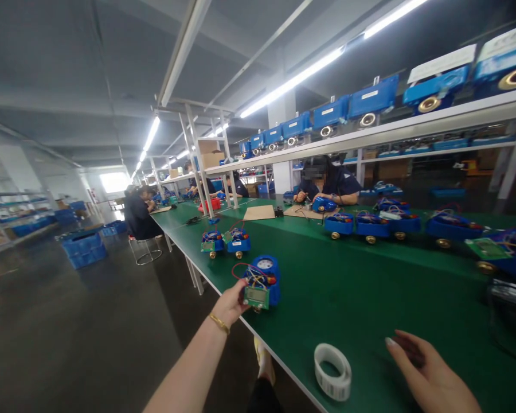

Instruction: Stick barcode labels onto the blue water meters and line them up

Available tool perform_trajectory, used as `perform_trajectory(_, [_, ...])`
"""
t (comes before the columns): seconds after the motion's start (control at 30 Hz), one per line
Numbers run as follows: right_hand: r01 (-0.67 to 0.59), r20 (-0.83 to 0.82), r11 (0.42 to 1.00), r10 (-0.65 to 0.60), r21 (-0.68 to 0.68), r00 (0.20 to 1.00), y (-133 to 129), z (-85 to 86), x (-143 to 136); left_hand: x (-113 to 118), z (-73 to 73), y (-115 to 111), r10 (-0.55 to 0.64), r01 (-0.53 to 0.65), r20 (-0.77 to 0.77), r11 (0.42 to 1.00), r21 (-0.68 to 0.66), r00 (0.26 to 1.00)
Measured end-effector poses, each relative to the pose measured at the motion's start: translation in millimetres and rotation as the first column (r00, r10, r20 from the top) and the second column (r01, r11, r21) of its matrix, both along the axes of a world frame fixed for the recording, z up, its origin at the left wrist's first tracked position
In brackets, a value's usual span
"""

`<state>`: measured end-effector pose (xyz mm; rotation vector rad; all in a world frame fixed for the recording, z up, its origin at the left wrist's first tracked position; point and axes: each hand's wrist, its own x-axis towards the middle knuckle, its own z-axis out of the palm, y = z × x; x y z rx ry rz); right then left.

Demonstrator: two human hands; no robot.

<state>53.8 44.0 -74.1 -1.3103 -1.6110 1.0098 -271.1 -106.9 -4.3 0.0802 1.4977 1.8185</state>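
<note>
A: Left hand [231, 303]?
B: Stretched out to the near edge of the green table [348, 304]. Fingers closed on the small green circuit board [257, 296] that hangs off the front of a blue meter unit [264, 274]. Red and blue wires run from board to unit.
A: Where's the unit sitting?
B: On the table, just in from the near edge, white dial face on top. Two more blue units [226, 242] sit further along the same edge, well apart from it.
A: Right hand [430, 373]?
B: Low right of view, above the table, fingers loosely spread, holding nothing. Whether it touches the surface, can't tell.
A: Anything close to it?
B: Roll of white labels [333, 371] standing on edge, just to its left, not touching.
A: Rest of the line?
B: Row of blue units [372, 223] along the far side, a seated person [329, 182] working opposite, more blue units on the shelf [413, 123] above.
</note>
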Motion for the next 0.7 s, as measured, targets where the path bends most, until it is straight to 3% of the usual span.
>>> perform_trajectory(0.13, [-0.004,0.017,1.0,0.004,-0.006,1.0,-0.7,0.7,-1.9,-32.9,11.7,-21.0,0.176,-0.178,-0.058,0.984,-0.015,0.983])
perform_trajectory(0.3, [-0.012,-0.024,0.998,0.014,0.065,1.0,-5.1,-6.8,-7.6,-53.4,28.2,-23.5,0.279,-0.279,-0.094,0.96,0.015,0.956])
perform_trajectory(0.43, [-0.003,-0.046,0.992,0.009,0.124,0.999,-6.6,-11.3,-12.4,-67.7,37.1,-14.5,0.306,-0.304,-0.103,0.952,0.032,0.946])
perform_trajectory(0.6, [0.048,-0.045,0.988,-0.042,0.147,0.998,-0.6,-15.6,-14.7,-80.4,38.1,-13.5,0.297,-0.297,-0.09,0.955,0.018,0.951])
perform_trajectory(0.7, [0.068,-0.057,0.987,-0.061,0.143,0.997,11.1,-16.5,-20.2,-78.1,35.5,-18.2,0.278,-0.306,-0.227,0.947,-0.095,0.933])
